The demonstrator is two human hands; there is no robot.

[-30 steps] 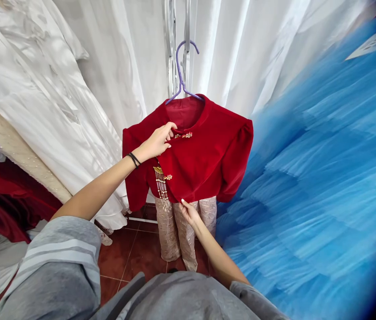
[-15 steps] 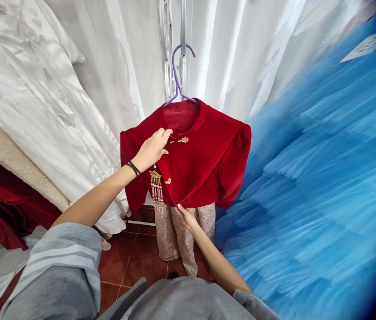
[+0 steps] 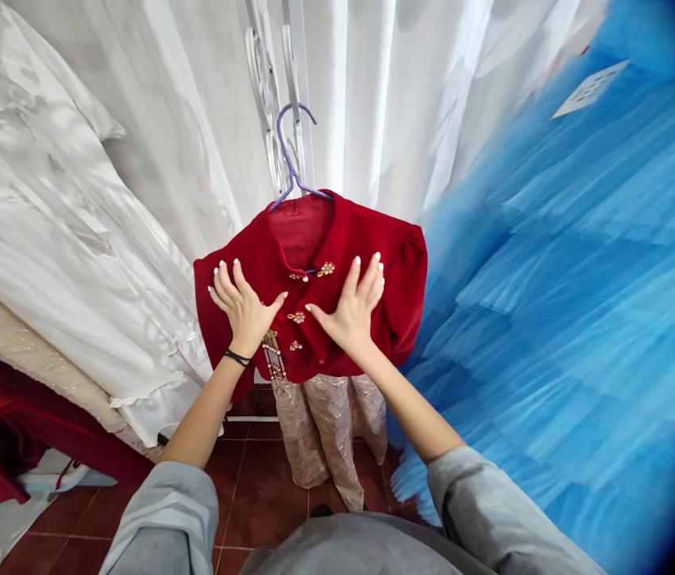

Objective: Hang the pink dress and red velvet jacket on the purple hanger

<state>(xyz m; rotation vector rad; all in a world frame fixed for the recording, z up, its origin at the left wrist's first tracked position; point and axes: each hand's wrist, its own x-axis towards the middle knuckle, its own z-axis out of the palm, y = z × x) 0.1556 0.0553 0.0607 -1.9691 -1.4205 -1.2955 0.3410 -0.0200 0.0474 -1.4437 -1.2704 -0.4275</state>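
Note:
A short red velvet jacket (image 3: 367, 231) with puffed sleeves hangs on a purple hanger (image 3: 293, 172). Jewelled flower clasps (image 3: 326, 269) run down its front, and a gold beaded tassel (image 3: 274, 355) dangles at its left side. Below the hem shows a pale pink, shiny patterned skirt (image 3: 328, 431). My left hand (image 3: 245, 311) is spread over the left chest of the jacket. Mirroring it, my right hand (image 3: 352, 311) has its fingers apart over the right chest. Both thumbs point inward near the middle clasp. Whether the palms press the velvet is hard to tell.
White gowns (image 3: 73, 231) hang at the left, with dark red cloth (image 3: 31, 415) lower down. A layered blue tulle dress (image 3: 553, 303) fills the right side. Behind the hanger are a white metal rack (image 3: 265, 88) and white curtains (image 3: 361, 104). The floor (image 3: 265, 487) is red tile.
My left hand has left the collar edge and opened lower on the chest. My right hand has let go of the hem and risen to the right chest. The jacket front now lies more closed.

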